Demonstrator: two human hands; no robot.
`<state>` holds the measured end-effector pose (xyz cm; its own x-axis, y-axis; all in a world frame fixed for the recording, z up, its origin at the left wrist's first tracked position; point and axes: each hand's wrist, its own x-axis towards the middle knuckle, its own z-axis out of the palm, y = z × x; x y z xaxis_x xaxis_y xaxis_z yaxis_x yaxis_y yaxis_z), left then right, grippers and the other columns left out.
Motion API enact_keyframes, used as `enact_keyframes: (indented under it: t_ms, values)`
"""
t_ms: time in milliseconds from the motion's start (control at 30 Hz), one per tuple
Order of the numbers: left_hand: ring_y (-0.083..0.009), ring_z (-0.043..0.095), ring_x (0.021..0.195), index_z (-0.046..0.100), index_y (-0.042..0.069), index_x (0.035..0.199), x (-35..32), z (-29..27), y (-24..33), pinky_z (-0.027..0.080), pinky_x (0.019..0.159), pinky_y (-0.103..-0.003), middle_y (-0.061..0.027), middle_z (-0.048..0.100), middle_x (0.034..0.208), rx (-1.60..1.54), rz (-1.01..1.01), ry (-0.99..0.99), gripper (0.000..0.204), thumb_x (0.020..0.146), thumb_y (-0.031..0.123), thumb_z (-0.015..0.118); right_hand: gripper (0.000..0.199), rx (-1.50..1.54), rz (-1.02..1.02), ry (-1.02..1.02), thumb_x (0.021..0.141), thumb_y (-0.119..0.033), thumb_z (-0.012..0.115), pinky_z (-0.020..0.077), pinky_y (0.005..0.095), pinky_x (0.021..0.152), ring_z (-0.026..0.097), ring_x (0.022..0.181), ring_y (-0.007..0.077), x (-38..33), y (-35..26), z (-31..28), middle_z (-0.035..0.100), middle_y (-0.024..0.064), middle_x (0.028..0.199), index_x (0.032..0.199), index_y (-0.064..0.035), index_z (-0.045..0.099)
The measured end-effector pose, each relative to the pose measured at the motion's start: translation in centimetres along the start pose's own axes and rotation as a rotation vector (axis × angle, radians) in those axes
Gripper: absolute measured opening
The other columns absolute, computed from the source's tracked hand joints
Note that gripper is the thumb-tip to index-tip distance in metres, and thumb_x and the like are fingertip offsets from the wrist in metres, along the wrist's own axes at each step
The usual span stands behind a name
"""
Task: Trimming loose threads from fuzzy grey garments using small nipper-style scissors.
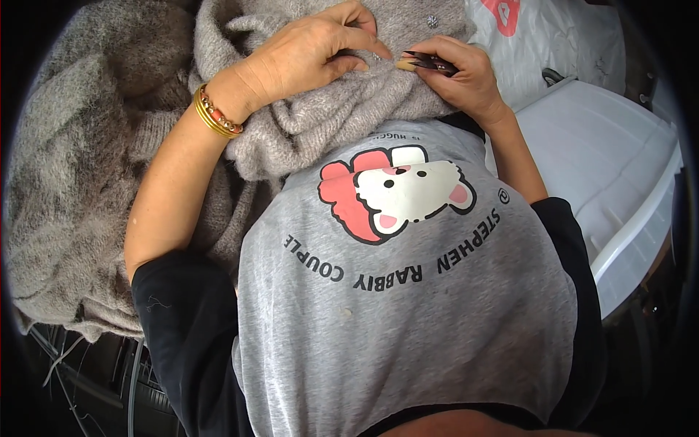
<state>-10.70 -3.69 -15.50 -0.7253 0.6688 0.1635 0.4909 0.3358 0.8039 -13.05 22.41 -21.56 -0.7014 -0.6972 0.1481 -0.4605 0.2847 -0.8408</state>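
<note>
A fuzzy grey-brown knit garment lies bunched across my lap. My left hand rests on it, index finger and thumb apart. Between their tips sits a small shiny bead on the knit. From the right, my right hand grips a pair of dark thread snips, its pointed tips aimed at the left index fingertip. A pale yellowish piece shows at the right fingertips; I cannot tell what it is. Farther up, a sparkly round embellishment is fixed to the knit.
More of the grey-brown knitwear is heaped at the left. To the right stands a white plastic bin or lid, with a whitish plastic bag bearing a red mark behind it. Thin metal rods show at the lower left.
</note>
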Motion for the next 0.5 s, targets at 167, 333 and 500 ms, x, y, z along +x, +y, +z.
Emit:
enact_keyframes:
  t_ms: [167, 333, 500]
  values:
    - [-0.0301, 0.059, 0.098, 0.060, 0.007, 0.118, 0.7, -0.3, 1.3, 0.049, 0.082, -0.036, -0.0120, 0.056, 0.105, -0.033, -0.341, -0.141, 0.042, 0.078, -0.005, 0.064, 0.025, 0.023, 0.009, 0.006, 0.077, 0.005, 0.070, 0.0476, 0.0227, 0.065, 0.063, 0.073, 0.0118, -0.1, 0.3, 0.1, 0.068, 0.0057, 0.089, 0.101, 0.0008, 0.068]
    - [-0.0334, 0.058, 0.102, 0.057, 0.005, 0.120, 0.3, 0.0, 0.5, 0.049, 0.085, -0.039, -0.0147, 0.056, 0.109, -0.038, -0.305, -0.060, 0.042, 0.079, -0.003, 0.065, 0.024, 0.016, 0.032, -0.008, 0.078, 0.005, 0.070, 0.0481, 0.0221, 0.065, 0.063, 0.074, 0.0111, -0.1, 0.3, 0.1, 0.069, 0.0059, 0.090, 0.101, 0.0008, 0.068]
    - [-0.0214, 0.061, 0.086, 0.064, 0.002, 0.104, 0.0, 0.5, 0.1, 0.050, 0.074, -0.031, -0.0091, 0.060, 0.092, -0.005, -0.319, 0.033, 0.021, 0.083, 0.000, 0.066, 0.023, 0.005, 0.055, -0.005, 0.078, 0.004, 0.070, 0.0497, 0.0227, 0.066, 0.065, 0.076, 0.0116, -0.1, 0.5, 0.1, 0.071, 0.0066, 0.092, 0.101, 0.0007, 0.068]
